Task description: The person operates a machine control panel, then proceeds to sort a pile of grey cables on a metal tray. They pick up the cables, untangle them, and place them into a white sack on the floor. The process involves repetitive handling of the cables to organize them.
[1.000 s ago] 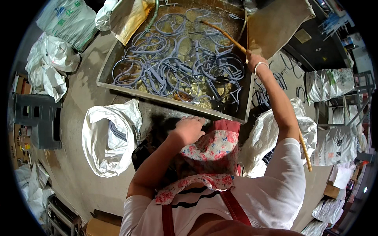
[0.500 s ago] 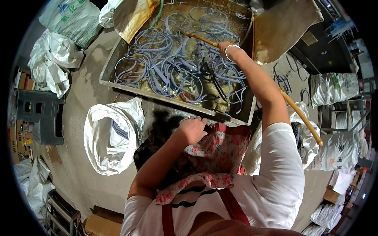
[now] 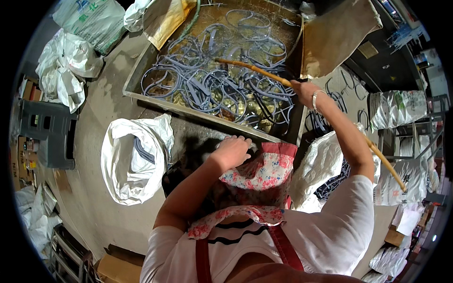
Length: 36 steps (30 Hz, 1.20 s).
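Note:
My right hand (image 3: 306,93) is closed around a long wooden stick (image 3: 257,70) above the right side of a shallow metal tank (image 3: 188,112). The stick's far end lies among many grey-blue looped strips (image 3: 193,89) sitting in liquid, and its other end passes beyond my right forearm. What these loops are I cannot make out. A few darker strips show among them near the front right. My left hand (image 3: 231,152) rests palm down by my floral apron (image 3: 266,170), just short of the tank's front edge. Its fingers are stretched out and hold nothing.
A white woven sack (image 3: 111,165) with grey strips inside stands open at left. Another white sack (image 3: 311,165), holding dark pieces, is beside my right arm. More loops (image 3: 337,101) lie right of the tank. A grey plastic stool (image 3: 47,134) stands far left, near filled bags (image 3: 63,66).
My right hand has drawn back toward the right and nearer me, and the stick's tip has shifted nearer. Loops in the tank have moved a little. My left hand stays in place.

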Available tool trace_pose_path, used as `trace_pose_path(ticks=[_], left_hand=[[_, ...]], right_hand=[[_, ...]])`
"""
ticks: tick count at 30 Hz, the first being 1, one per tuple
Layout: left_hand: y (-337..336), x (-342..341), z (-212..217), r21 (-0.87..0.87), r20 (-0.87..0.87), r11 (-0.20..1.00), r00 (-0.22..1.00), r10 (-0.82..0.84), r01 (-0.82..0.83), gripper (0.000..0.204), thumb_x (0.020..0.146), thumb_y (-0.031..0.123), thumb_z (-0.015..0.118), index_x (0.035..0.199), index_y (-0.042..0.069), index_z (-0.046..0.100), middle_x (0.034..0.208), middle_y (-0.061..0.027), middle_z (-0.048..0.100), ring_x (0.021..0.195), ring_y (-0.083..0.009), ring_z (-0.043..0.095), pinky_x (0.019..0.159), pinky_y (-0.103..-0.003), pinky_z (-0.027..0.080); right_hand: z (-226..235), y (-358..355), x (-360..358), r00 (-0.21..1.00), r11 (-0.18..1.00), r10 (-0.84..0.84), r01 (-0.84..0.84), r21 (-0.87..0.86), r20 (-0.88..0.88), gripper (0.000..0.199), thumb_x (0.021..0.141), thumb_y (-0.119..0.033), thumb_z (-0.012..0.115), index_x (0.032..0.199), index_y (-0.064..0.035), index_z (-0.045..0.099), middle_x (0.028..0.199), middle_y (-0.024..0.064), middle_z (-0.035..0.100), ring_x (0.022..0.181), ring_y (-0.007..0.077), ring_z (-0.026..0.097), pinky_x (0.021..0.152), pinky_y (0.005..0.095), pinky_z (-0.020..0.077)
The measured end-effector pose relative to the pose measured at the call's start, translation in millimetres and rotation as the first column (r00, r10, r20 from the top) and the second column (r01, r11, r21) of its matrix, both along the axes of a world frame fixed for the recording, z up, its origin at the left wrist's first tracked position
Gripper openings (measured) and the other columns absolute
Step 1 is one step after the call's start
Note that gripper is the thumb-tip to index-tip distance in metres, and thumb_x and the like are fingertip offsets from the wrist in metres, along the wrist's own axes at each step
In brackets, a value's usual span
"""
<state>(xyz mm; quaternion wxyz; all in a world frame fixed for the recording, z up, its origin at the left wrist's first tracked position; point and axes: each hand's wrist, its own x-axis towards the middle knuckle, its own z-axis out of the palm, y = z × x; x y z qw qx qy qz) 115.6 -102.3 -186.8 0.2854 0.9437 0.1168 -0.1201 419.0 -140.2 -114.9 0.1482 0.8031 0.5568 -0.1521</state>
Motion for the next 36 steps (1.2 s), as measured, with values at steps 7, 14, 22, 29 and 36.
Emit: trace_pose_path(ticks=[7, 14, 22, 29, 36], left_hand=[[-6.6, 2.1, -1.3, 0.029, 0.027, 0.999, 0.999, -0.038, 0.038, 0.045, 0.078, 0.028, 0.061, 0.113, 0.001, 0.049, 0.106, -0.0177, 0.056, 0.099, -0.0327, 0.054, 0.085, -0.041, 0.042], [12.4, 4.0, 4.4, 0.058, 0.058, 0.994, 0.994, 0.092, -0.095, 0.045, 0.078, 0.03, 0.06, 0.113, 0.003, 0.05, 0.101, -0.0187, 0.058, 0.094, -0.035, 0.056, 0.081, -0.042, 0.044], [16.4, -10.0, 16.2, 0.0, 0.026, 0.994, 0.994, 0.11, -0.11, 0.049, 0.079, 0.028, 0.059, 0.119, 0.001, 0.046, 0.112, -0.0194, 0.054, 0.104, -0.0351, 0.051, 0.088, -0.042, 0.041], [19.3, -11.6, -3.0, -0.018, 0.103, 0.996, 0.991, 0.089, -0.087, 0.05, 0.076, 0.027, 0.061, 0.116, -0.001, 0.049, 0.11, -0.0212, 0.055, 0.104, -0.0354, 0.051, 0.089, -0.04, 0.04], [27.4, -24.6, -11.7, -0.031, 0.139, 0.994, 0.984, 0.11, -0.107, 0.05, 0.075, 0.028, 0.063, 0.114, -0.001, 0.052, 0.11, -0.0219, 0.055, 0.104, -0.0354, 0.051, 0.089, -0.038, 0.04]], right_hand=[[3.6, 11.8, 49.3, 0.957, 0.971, -0.231, 0.214, 0.11, 0.174, 0.03, 0.085, -0.012, 0.038, 0.113, -0.0063, 0.048, 0.099, 0.0208, 0.06, 0.093, 0.0363, 0.058, 0.076, 0.044, 0.0475], [-71.7, 68.6, 43.5, 0.99, 0.986, -0.134, 0.128, 0.109, 0.048, 0.024, 0.078, -0.008, 0.049, 0.099, -0.0012, 0.059, 0.101, 0.0216, 0.059, 0.097, 0.035, 0.057, 0.078, 0.0411, 0.0482], [-110.6, -11.6, 46.6, 0.99, 0.989, 0.137, -0.135, -0.064, 0.031, 0.031, 0.068, -0.001, 0.054, 0.099, 0.0008, 0.052, 0.082, 0.0176, 0.061, 0.084, 0.0307, 0.062, 0.069, 0.0364, 0.0486], [-60.6, -88.0, -17.4, 0.997, 0.996, 0.019, -0.025, -0.089, -0.073, 0.03, 0.072, -0.002, 0.048, 0.102, -0.0016, 0.053, 0.094, 0.0227, 0.06, 0.09, 0.0331, 0.06, 0.073, 0.0378, 0.0492], [3.6, -185.8, -76.6, 0.99, 0.991, -0.133, 0.133, 0.0, -0.049, 0.034, 0.076, -0.003, 0.046, 0.11, -0.0017, 0.047, 0.089, 0.0216, 0.06, 0.085, 0.0357, 0.059, 0.07, 0.0417, 0.0473]])
